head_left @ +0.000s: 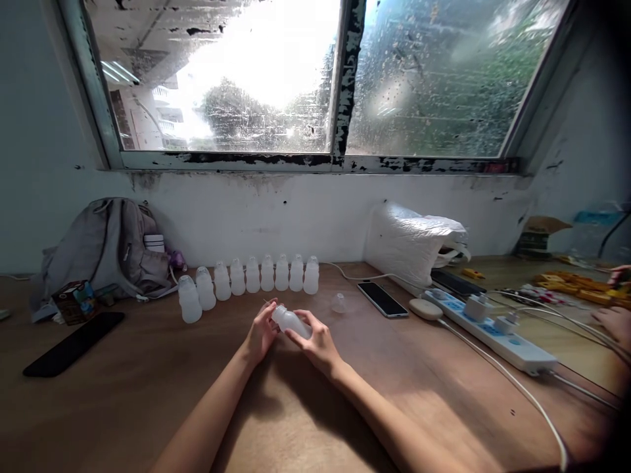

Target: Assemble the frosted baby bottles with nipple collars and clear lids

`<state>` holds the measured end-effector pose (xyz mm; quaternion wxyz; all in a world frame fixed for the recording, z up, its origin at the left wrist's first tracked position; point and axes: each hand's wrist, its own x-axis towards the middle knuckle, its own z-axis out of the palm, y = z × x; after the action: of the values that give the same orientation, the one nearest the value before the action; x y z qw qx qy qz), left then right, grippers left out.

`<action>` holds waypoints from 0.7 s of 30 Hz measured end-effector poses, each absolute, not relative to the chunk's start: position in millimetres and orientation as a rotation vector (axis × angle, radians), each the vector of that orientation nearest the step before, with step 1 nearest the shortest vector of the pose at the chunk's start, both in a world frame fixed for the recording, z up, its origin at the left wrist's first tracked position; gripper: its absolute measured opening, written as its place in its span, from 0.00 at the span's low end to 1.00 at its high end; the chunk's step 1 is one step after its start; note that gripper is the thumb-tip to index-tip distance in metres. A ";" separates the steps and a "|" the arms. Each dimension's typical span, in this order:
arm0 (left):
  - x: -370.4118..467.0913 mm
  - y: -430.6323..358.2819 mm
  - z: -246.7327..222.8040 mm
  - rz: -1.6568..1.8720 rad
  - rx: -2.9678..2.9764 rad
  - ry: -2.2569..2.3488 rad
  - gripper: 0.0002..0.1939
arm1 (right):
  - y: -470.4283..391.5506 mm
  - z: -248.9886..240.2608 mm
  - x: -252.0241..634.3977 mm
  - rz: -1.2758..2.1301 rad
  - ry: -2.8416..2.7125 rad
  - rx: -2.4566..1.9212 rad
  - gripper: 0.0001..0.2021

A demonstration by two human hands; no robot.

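Between my hands is a milky-white plastic bottle [296,323], shaped like a baby bottle and tilted with its neck to the upper left. My right hand [318,341] is wrapped round its body. The fingers of my left hand [261,334] close at its neck; a thin bit shows by those fingertips, too small to name. A clear domed cap [338,303] lies on the table to the right of the bottle. Behind my hands, several similar bottles [252,276] with clear caps stand upright in a curved row along the wall.
At left are a grey backpack [113,246], a small box [75,302] and a black flat object [73,345]. To the right lie a phone [382,299], a white bag [409,246], a power strip [493,332] and cables. Another person's hand [616,322] is at the far right.
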<state>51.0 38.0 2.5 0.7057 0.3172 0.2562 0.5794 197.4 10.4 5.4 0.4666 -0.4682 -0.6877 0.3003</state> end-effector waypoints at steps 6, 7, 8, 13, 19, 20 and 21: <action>65.2 32.1 -5.3 1.365 0.750 0.675 0.12 | 3.1 3.6 189.7 0.711 -1.744 -1.076 0.19; 66.6 30.3 -5.0 1.396 0.764 0.680 0.10 | 2.9 3.9 189.3 0.855 -1.674 -1.088 0.18; 67.6 28.4 -4.2 1.416 0.771 0.676 0.08 | 2.7 4.1 188.9 1.024 -1.593 -1.086 0.18; 68.2 20.1 2.9 1.396 0.772 0.554 0.05 | -0.6 2.9 186.6 1.800 -1.208 -0.861 0.24; 67.7 19.6 2.8 1.319 0.708 0.641 0.13 | 0.9 0.9 183.1 1.607 -1.338 -1.006 0.24; 68.5 19.9 2.3 1.312 0.702 0.650 0.14 | 2.0 -0.1 183.2 1.437 -1.405 -1.081 0.24; 69.5 20.2 2.0 1.311 0.703 0.650 0.15 | 2.9 -1.3 183.5 1.253 -1.486 -1.133 0.25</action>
<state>69.5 20.2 2.0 0.6882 0.3143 0.2906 0.5858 183.5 2.9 -1.3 0.4311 -0.4543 -0.5960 0.5025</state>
